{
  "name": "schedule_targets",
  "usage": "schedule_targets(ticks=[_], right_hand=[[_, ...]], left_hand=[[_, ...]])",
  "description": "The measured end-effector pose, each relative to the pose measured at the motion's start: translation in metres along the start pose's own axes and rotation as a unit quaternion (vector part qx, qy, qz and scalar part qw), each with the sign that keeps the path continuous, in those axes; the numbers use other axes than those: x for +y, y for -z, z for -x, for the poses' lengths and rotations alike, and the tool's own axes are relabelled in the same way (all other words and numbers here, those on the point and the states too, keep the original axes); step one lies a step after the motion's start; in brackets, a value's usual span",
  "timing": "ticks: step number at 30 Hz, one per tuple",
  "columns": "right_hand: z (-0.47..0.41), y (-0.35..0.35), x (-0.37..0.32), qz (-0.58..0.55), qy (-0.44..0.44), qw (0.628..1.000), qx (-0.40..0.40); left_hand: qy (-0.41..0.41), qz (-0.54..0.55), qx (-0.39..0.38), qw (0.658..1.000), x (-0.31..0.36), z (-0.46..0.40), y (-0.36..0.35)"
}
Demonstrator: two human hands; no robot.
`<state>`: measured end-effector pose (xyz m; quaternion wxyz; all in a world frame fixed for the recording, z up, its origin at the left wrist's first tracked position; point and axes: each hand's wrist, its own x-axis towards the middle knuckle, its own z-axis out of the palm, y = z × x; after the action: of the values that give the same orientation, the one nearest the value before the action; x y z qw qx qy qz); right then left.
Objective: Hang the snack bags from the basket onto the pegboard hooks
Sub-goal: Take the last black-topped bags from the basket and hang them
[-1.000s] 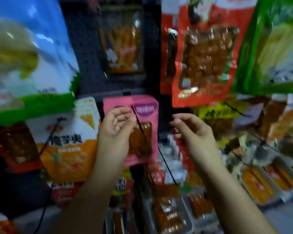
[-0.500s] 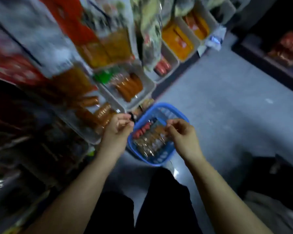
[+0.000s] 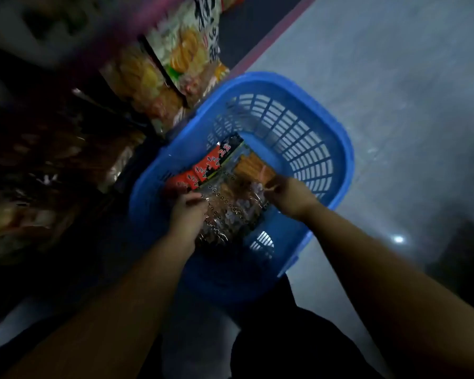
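Note:
A blue plastic basket [image 3: 337,138] stands on the grey floor below me. Inside lie several snack bags: a clear shiny bag of brown snacks [image 3: 231,206] on top, a red-and-black bag [image 3: 208,166] on its left, and an orange bag [image 3: 253,164] at its far end. Both hands are down in the basket. My left hand [image 3: 188,212] rests on the left edge of the clear bag with curled fingers. My right hand [image 3: 290,196] pinches the right edge of that bag. Whether the bag is lifted I cannot tell.
Hanging snack bags [image 3: 181,53] on the display fill the upper left, close to the basket's left rim. The lower left is dark shelving. Grey floor [image 3: 394,77] spreads to the right. My dark trouser legs [image 3: 298,346] are at the bottom.
My view swung down from the pegboard to the basket. Both hands dropped from the pink bag's hook into the basket and now touch the clear snack bag.

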<state>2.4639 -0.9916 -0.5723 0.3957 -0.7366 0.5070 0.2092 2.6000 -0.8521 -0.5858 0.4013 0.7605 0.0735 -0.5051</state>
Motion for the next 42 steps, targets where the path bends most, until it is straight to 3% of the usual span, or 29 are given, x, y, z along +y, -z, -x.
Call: schedule_targets(ticks=[5,10,15,18,24,28,32,36,42], right_hand=[[-0.095,-0.012,0.017,0.052,0.008,0.999,0.001],[-0.146,-0.02,0.023,0.121,0.049,0.991,-0.019],[-0.169,-0.043,0.033,0.045,-0.005,0.999,-0.02],[-0.176,-0.054,0.037,0.052,-0.01,0.999,-0.001],[-0.184,-0.068,0.031,0.16,-0.002,0.987,0.031],[-0.184,-0.077,0.029,0.057,0.057,0.997,0.016],[-0.181,-0.08,0.028,-0.146,0.003,0.986,-0.076],[-0.178,-0.083,0.026,-0.131,0.054,0.976,-0.162],[-0.166,-0.089,0.018,-0.245,0.081,0.954,-0.156]], left_hand=[[0.035,-0.015,0.0,0.999,-0.01,-0.081,-0.035],[0.077,0.012,0.022,0.997,-0.007,-0.101,-0.056],[0.07,0.067,0.091,0.991,-0.018,-0.097,-0.06],[0.044,0.041,0.053,0.997,-0.017,-0.099,-0.057],[0.062,0.03,0.061,0.996,-0.016,-0.096,-0.049],[0.089,0.118,0.059,0.987,-0.011,-0.086,-0.042],[0.079,0.16,0.061,0.982,-0.009,-0.075,-0.038],[0.061,0.149,0.071,0.984,-0.012,-0.072,-0.03],[0.058,0.21,0.063,0.974,-0.015,-0.064,-0.017]])
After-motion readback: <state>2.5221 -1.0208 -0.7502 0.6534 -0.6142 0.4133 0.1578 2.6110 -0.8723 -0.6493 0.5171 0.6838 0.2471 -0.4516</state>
